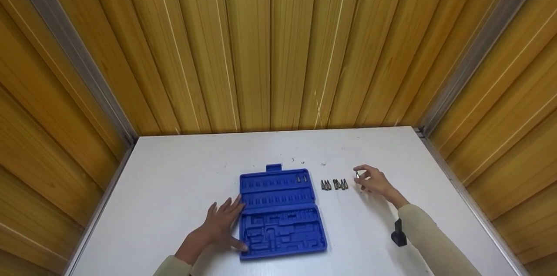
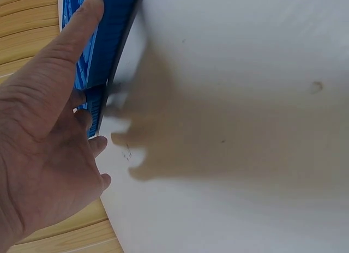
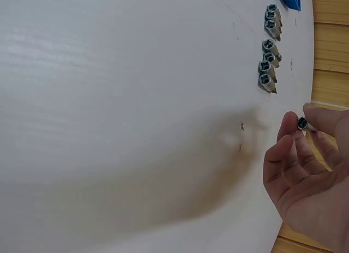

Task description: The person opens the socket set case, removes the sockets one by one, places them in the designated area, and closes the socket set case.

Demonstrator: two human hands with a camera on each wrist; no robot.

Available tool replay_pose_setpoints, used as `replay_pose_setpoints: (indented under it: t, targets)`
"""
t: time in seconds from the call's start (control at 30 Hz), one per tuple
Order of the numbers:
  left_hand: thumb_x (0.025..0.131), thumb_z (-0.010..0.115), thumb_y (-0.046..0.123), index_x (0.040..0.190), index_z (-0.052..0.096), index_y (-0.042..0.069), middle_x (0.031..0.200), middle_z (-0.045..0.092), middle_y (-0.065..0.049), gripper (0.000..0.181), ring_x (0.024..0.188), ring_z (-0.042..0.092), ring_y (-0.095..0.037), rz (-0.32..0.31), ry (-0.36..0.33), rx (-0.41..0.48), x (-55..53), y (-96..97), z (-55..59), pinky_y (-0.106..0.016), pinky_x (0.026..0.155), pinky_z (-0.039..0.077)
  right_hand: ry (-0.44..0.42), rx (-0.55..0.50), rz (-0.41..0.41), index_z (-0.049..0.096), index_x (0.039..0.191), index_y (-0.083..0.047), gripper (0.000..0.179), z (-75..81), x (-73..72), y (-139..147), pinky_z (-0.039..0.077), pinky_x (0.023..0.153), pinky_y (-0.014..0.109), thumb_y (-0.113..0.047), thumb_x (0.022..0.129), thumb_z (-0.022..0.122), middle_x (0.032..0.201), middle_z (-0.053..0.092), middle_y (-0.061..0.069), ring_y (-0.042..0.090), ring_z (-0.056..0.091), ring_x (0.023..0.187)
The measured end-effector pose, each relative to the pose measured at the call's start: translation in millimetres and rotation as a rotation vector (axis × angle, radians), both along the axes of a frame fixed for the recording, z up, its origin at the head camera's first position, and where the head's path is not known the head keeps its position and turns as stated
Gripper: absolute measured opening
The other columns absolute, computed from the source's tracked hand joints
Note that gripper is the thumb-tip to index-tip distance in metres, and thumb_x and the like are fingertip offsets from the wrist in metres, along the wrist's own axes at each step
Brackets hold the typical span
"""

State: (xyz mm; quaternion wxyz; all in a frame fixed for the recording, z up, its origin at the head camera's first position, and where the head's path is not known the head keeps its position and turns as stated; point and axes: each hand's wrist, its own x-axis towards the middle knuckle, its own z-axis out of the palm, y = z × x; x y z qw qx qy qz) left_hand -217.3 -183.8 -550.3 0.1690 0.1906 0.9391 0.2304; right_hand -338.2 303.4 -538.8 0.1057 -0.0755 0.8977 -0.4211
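Observation:
A blue plastic socket case (image 1: 283, 210) lies unfolded on the white table. Along its left edge rests my left hand (image 1: 219, 226), fingers spread and thumb on the lower left corner. The left wrist view shows that thumb (image 2: 82, 24) laid over the case's side wall (image 2: 112, 40). To the right, my right hand (image 1: 374, 181) pinches a small metal socket (image 3: 303, 123) between thumb and fingertips, above the table. Several similar sockets (image 3: 266, 81) stand in a row between the case and this hand. Two more sockets (image 1: 302, 179) sit in the case's top right slots.
The white table (image 1: 174, 171) meets yellow wood-look panels (image 1: 270, 49) at the back and both sides. Small dark specks (image 1: 303, 162) lie behind the case. A black piece (image 1: 398, 234) shows by the right sleeve.

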Motion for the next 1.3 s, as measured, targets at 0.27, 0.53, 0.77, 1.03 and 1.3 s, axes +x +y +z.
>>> replay_pose_setpoints:
  t: [0.27, 0.53, 0.77, 1.03, 1.3]
  targets:
    - [0.065, 0.091, 0.059, 0.159, 0.029, 0.001, 0.171, 0.017, -0.019, 0.126, 0.156, 0.018, -0.049, -0.011, 0.008, -0.008, 0.7, -0.2, -0.1, -0.076, 0.119, 0.005, 0.025, 0.045, 0.06, 0.057, 0.13, 0.015, 0.039, -10.3, 1.3, 3, 0.055, 0.061, 0.028, 0.0, 0.095, 0.065, 0.096, 0.071, 0.025, 0.027, 0.07, 0.074]
    - [0.064, 0.091, 0.058, 0.159, 0.029, 0.001, 0.171, 0.017, -0.019, 0.128, 0.155, 0.018, -0.05, -0.017, 0.014, -0.005, -1.7, -0.6, -2.3, -0.076, 0.12, 0.007, 0.084, 0.052, 0.131, 0.059, 0.128, 0.016, 0.039, -21.2, 0.5, 5, 0.045, 0.054, 0.019, 0.0, 0.094, 0.068, 0.091, 0.072, 0.025, 0.021, 0.065, 0.063]
    - [0.064, 0.091, 0.059, 0.16, 0.029, 0.002, 0.171, 0.017, -0.018, 0.128, 0.156, 0.018, -0.048, -0.01, 0.009, -0.009, -1.0, 0.1, -1.3, -0.075, 0.121, 0.005, 0.1, 0.1, 0.113, 0.063, 0.126, 0.012, 0.038, -26.4, 0.8, 2, 0.043, 0.059, 0.019, -0.002, 0.092, 0.071, 0.088, 0.072, 0.019, 0.013, 0.059, 0.063]
    - [0.065, 0.092, 0.057, 0.159, 0.03, 0.001, 0.171, 0.018, -0.018, 0.126, 0.156, 0.019, -0.048, -0.005, 0.023, -0.035, 0.1, 1.7, 0.6, -0.074, 0.121, 0.007, 0.13, 0.155, 0.118, 0.063, 0.126, 0.011, 0.037, -24.4, 3.0, -1, 0.046, 0.068, 0.025, -0.005, 0.093, 0.071, 0.086, 0.07, 0.016, 0.014, 0.058, 0.069]
    - [0.064, 0.092, 0.057, 0.158, 0.033, 0.002, 0.17, 0.022, -0.017, 0.124, 0.156, 0.021, -0.046, -0.003, 0.038, -0.075, 1.1, 3.1, 1.2, -0.073, 0.122, 0.006, 0.139, 0.249, 0.078, 0.063, 0.127, 0.007, 0.035, -11.1, 0.4, -7, 0.051, 0.066, 0.034, -0.012, 0.098, 0.066, 0.092, 0.072, 0.017, 0.018, 0.063, 0.069]
